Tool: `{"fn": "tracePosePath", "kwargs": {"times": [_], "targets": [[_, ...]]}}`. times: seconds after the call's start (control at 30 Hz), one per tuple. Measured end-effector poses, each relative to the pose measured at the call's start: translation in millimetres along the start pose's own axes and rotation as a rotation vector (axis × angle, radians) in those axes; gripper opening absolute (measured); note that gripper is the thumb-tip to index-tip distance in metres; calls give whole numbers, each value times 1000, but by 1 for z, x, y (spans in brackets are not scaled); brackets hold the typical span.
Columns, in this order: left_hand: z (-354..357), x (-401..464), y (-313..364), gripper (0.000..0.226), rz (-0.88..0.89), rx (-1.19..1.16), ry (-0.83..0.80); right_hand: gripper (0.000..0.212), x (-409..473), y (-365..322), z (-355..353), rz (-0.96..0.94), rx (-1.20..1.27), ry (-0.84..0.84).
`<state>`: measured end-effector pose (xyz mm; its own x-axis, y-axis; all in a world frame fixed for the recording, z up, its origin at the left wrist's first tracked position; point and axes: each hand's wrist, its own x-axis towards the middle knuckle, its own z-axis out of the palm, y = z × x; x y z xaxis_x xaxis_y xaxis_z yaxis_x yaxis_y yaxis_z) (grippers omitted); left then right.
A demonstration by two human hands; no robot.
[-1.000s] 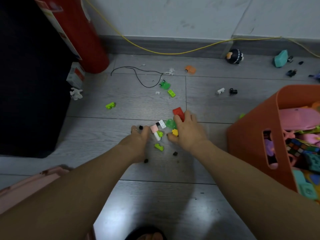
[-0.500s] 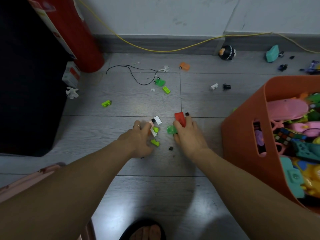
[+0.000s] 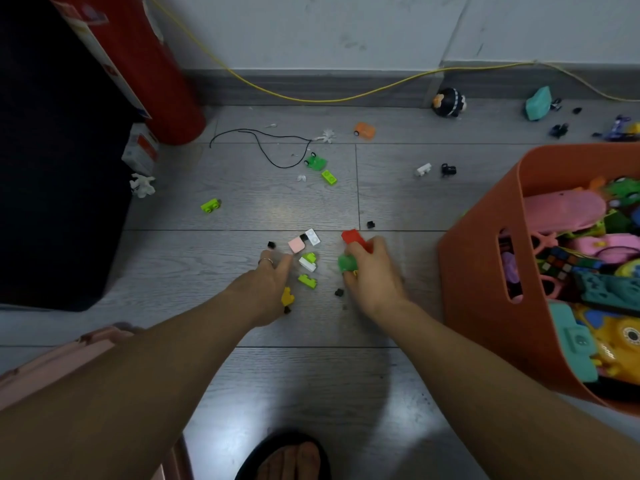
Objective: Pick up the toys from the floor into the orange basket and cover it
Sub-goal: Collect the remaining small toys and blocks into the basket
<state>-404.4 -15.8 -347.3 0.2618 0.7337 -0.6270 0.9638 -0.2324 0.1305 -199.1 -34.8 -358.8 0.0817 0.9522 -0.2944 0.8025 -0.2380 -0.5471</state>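
Note:
Small toy bricks lie on the grey floor in front of me. My right hand [image 3: 372, 271] grips a red brick [image 3: 352, 236] and a green piece [image 3: 347, 263]. My left hand [image 3: 265, 285] rests on the floor beside a yellow piece [image 3: 287, 296], fingers stretched toward a white and lime brick [image 3: 307, 262], a lime brick [image 3: 307, 281], a pink tile [image 3: 296, 244] and a white tile [image 3: 313, 236]. The orange basket [image 3: 485, 258] stands at the right, filled with several toys.
Farther off lie lime bricks [image 3: 211, 205] [image 3: 328, 177], a green car [image 3: 315, 162], an orange car [image 3: 364, 130], a black round toy [image 3: 449, 102] and a teal toy [image 3: 538, 103]. A red cylinder [image 3: 138, 64] and dark furniture [image 3: 52, 150] stand left. My sandalled foot [image 3: 287, 459] is below.
My right hand has gathered the green piece together with the red brick. My left hand has drawn back slightly, uncovering a yellow piece beside it.

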Motion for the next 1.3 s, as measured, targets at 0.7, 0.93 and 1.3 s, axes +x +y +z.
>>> {"fn": "tracePosePath", "kwargs": {"times": [0.7,0.93,1.3], "targets": [[-4,-8,18,55,39,-14,28,26,-28,-11,34,-87,-63,51],[-7,-11,20,55,65,91,47,24,-24,-12,33,-65,-63,88],[-3,-19,22,72,-47,7,-28,41,-22,-12,22,29,4,98]]}}
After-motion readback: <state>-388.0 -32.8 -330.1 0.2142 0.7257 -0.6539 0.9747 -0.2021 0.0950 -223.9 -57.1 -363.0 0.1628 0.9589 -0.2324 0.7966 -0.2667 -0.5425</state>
